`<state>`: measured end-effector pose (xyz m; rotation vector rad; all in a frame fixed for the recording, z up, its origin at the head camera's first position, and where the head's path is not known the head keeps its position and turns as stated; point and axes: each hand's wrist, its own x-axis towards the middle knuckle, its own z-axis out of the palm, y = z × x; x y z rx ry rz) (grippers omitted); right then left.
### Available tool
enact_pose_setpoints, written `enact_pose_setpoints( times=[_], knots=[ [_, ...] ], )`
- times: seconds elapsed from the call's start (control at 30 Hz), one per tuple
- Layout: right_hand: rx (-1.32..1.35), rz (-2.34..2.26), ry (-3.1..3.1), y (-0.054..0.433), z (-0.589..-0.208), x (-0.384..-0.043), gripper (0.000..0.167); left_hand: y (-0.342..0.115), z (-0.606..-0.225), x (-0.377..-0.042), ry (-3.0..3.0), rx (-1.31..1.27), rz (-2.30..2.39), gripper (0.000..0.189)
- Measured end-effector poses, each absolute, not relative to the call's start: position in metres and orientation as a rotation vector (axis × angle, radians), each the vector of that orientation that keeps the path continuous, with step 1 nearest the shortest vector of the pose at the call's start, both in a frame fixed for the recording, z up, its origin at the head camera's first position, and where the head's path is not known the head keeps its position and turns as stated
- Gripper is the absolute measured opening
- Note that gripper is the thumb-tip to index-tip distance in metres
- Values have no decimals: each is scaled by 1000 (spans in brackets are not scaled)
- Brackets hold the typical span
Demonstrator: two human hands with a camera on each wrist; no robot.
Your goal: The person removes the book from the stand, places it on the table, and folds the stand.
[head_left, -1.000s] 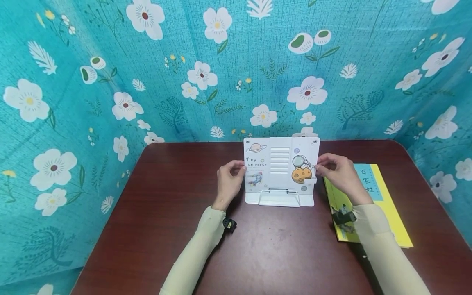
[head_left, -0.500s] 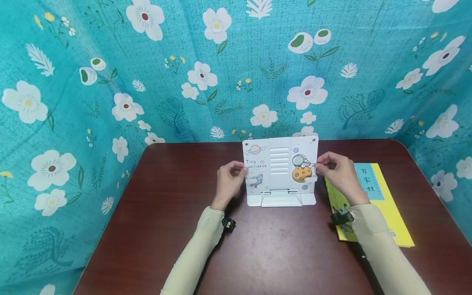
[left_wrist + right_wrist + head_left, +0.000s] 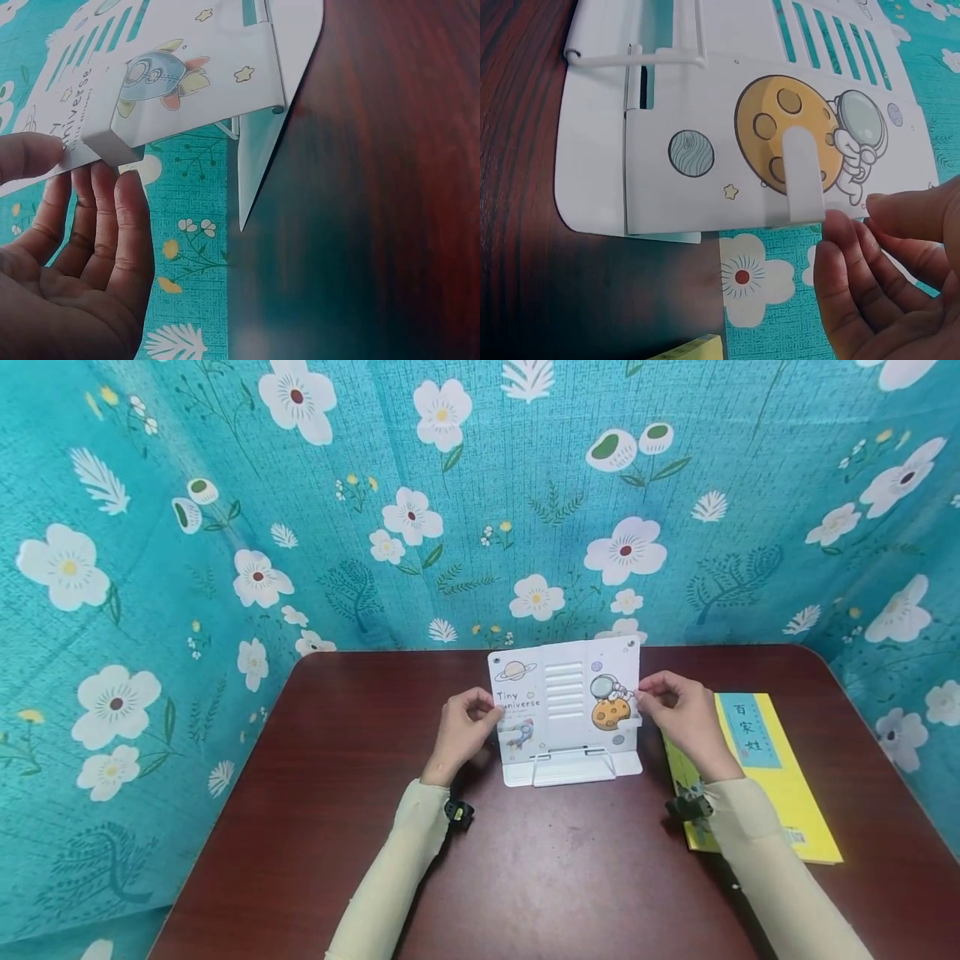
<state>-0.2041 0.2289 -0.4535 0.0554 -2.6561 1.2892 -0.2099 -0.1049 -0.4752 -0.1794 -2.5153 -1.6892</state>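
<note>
A white book stand (image 3: pixel 564 689) printed with planets, a rocket and an astronaut stands upright on its base near the back of the table. My left hand (image 3: pixel 461 731) pinches its left edge between thumb and fingers, beside the printed words. On the opposite edge, my right hand (image 3: pixel 690 718) pinches the panel next to the astronaut. In the left wrist view the thumb lies on the front of the stand (image 3: pixel 202 90), with the fingers behind it. The right wrist view shows the same kind of pinch near a white page clip (image 3: pixel 804 176).
A yellow book (image 3: pixel 787 793) with a blue title panel lies on the right of the dark red table (image 3: pixel 337 793), partly under my right forearm. A teal floral curtain (image 3: pixel 480 527) hangs behind the table and along its sides.
The stand has turned slightly and shifted a little to the left, its left side now nearer me. Both hands have moved with it, keeping their pinch on its edges.
</note>
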Motion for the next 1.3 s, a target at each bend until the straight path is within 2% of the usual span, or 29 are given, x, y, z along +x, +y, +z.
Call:
enact_pose_setpoints(
  times=[0.43,0.87,1.3],
  knots=[
    [117,1295,-2702,227,-453,-205,34,-111,-473,-211,-2564,-237,-1729,5],
    [205,1277,-2694,216,-455,-206,49,-116,-467,-210,-2696,-541,-1940,6],
    [322,1188,-2753,204,-462,-204,65,-107,-465,-203,-2802,-867,-1923,22]
  ],
)
